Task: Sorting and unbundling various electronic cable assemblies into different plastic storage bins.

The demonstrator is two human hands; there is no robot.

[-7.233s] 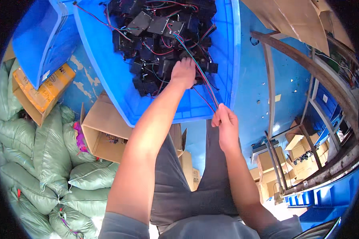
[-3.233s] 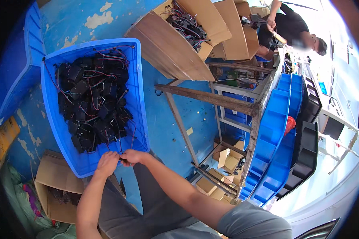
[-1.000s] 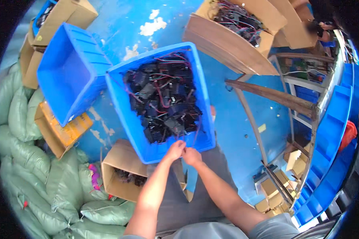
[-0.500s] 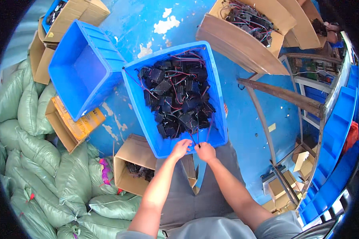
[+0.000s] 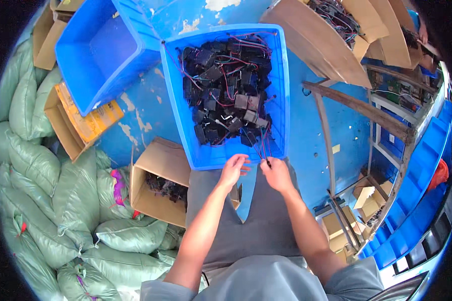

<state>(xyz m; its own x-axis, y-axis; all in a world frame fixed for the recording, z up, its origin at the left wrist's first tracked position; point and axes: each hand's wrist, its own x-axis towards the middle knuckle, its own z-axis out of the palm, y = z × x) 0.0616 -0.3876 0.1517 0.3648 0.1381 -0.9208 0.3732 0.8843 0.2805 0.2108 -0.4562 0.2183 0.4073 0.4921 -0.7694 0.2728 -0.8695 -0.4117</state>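
A few thin wires (image 5: 264, 145) lead from the right hand (image 5: 275, 173) up and away from the person, over the near end of a deep blue tub (image 5: 286, 100), toward the pile of black parts (image 5: 221, 103) inside. Their long axis points away from the body, leaning a little left at the far end. The right fingers are closed on them, a short dark tip showing at the grip; the left hand (image 5: 233, 170) is just beside, to the left — fingers loose and parted, seemingly grasping nothing. So the right hand is the nearer one, and the wires lie to the left fingers' right.

What the tub rests on is hidden — blue floor (image 5: 309, 145) with worn patches shows around it. A second blue tub (image 5: 100, 45) stands to the left, above an orange-yellow box (image 5: 98, 120). Green sacks (image 5: 78, 195) are heaped at lower left, and a wooden bar (image 5: 356, 110) crosses at right.
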